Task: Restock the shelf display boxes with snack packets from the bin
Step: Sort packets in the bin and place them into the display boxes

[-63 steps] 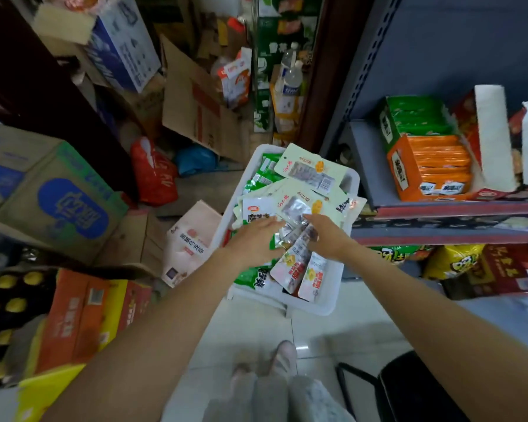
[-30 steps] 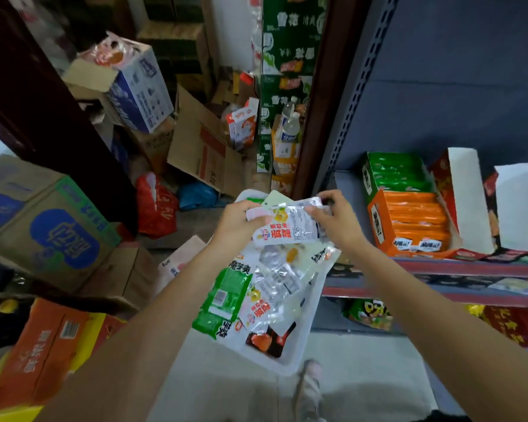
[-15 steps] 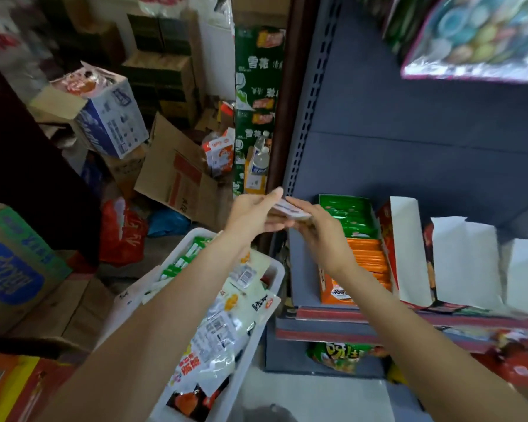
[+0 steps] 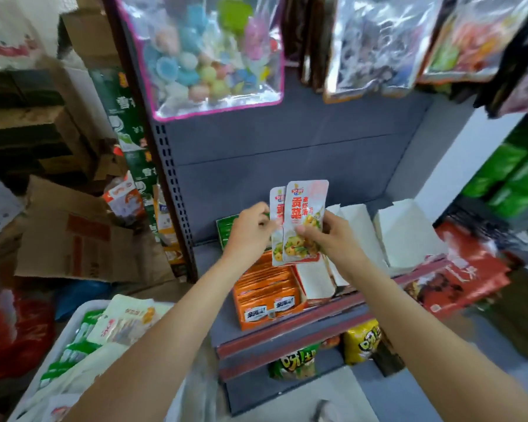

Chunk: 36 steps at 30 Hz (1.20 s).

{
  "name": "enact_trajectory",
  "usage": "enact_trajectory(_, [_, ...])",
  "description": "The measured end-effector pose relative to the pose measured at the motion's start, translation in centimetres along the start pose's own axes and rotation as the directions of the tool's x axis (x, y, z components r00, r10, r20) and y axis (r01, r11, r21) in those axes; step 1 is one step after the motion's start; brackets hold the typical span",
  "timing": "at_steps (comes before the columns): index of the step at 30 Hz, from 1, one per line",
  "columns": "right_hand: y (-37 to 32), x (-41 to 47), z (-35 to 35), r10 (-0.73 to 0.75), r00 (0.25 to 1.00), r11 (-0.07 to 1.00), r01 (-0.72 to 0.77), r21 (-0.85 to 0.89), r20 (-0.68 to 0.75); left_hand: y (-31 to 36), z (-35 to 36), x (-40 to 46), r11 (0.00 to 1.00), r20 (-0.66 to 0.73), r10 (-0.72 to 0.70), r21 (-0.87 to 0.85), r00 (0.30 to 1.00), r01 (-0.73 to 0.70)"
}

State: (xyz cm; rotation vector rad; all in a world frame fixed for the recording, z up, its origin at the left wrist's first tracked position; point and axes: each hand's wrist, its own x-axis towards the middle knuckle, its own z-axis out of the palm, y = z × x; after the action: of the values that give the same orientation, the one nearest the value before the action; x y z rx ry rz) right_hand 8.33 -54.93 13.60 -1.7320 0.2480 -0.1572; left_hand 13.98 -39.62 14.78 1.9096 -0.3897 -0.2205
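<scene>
The two snack packets [image 4: 302, 223] I hold are pale pink-white with red lettering and a picture of yellow-green vegetables flecked red. Below them the display box [image 4: 267, 303] and its packets are orange. The bin [image 4: 70, 324] is white, holding green-and-white packets [image 4: 73, 348]. The shelf back [image 4: 287, 159] is slate grey.

Both bare forearms reach up and forward, converging, with the left hand [image 4: 252, 228] curled and pinching the left edge of two upright packets [image 4: 299, 223] while the right hand [image 4: 333, 236] grips their right side, thumb across the front.
</scene>
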Motion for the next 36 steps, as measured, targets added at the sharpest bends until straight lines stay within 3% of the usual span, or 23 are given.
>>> enact_trajectory(6, [2.0,3.2,-10.8,0.013,0.998,0.999,-0.011,0.039,-0.055,3.3,9.9,5.3,0.991,-0.004,0.000,-0.135,1.000,0.000])
enact_trajectory(12, [4.0,6.4,-21.1,0.009,1.000,0.998,-0.008,0.066,-0.006,6.7,19.8,9.7,0.979,0.034,-0.067,-0.192,0.997,0.072])
enact_trajectory(22, [6.0,9.7,-30.0,0.057,0.997,0.998,-0.057,0.000,0.044,8.6,27.9,14.8,0.999,0.064,0.035,-0.039,0.997,-0.032])
enact_trajectory(26, [7.2,11.2,-32.6,0.053,0.991,0.999,-0.052,0.013,-0.123,6.8,29.9,16.2,0.988,0.102,0.101,0.110,0.990,-0.113])
enact_trajectory(29, [7.7,12.1,-34.6,0.066,0.967,0.995,-0.047,0.083,-0.245,4.9,31.3,16.3,0.820,0.258,0.145,0.509,0.955,-0.262])
enact_trajectory(32, [8.2,13.4,-36.4,0.081,0.970,0.994,-0.062,0.088,-0.228,3.9,32.6,16.4,0.623,0.372,0.094,0.701,0.924,-0.346])
enact_trajectory(36, [9.6,16.0,-38.0,0.151,0.984,0.988,-0.148,0.045,-0.092,4.4,34.2,16.7,0.527,0.218,0.068,0.821,0.974,-0.220])
